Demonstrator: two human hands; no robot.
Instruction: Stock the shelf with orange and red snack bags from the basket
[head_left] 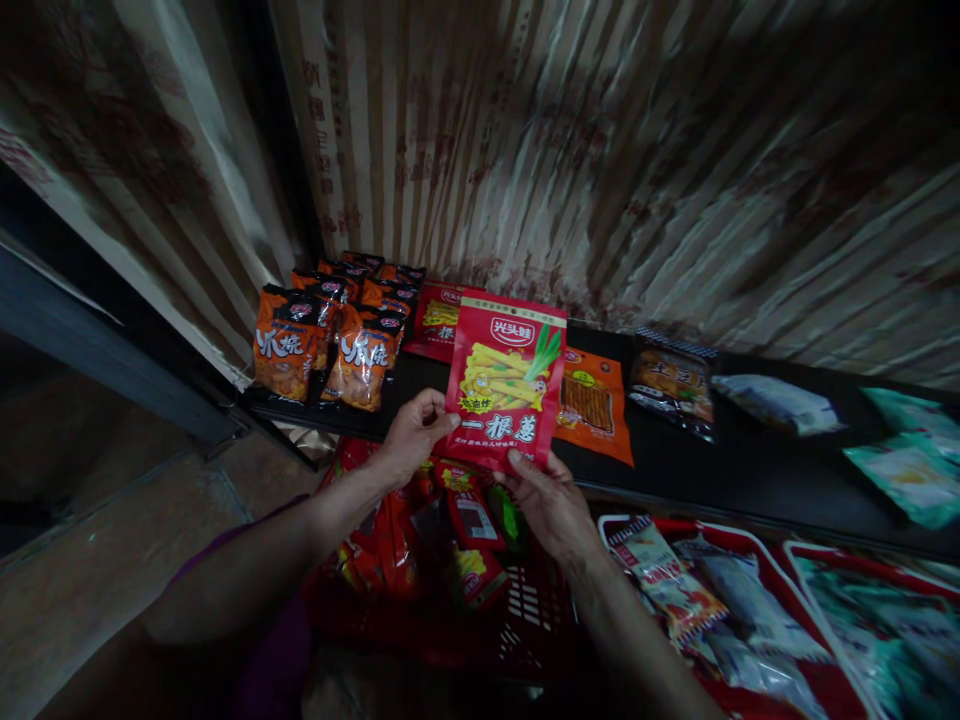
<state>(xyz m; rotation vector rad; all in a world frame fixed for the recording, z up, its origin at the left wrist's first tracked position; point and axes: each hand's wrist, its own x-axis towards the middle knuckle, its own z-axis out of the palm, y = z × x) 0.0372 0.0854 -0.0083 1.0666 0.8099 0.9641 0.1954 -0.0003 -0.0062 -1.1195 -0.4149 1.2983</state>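
Between my two hands is a red snack bag (508, 385) with yellow sticks and a green scallion printed on it, held upright at the front of a dark shelf (757, 470). My left hand (412, 435) pinches its lower left edge. The thumb and fingers of my right hand (551, 500) grip its bottom right corner. Behind it, partly hidden, lies a similar red bag (435, 318) on the shelf. To the right lies an orange snack bag (596, 405). Below my hands, a red basket (525, 610) holds several red and yellow packets (469, 505).
Several orange-and-black snack bags (285, 345) stand in rows at the shelf's left end. Farther right lie a dark-topped bag (671, 380), a white packet (780, 400) and green packets (907, 475). More filled red baskets (750, 530) stand below right. A patterned curtain (562, 150) hangs behind.
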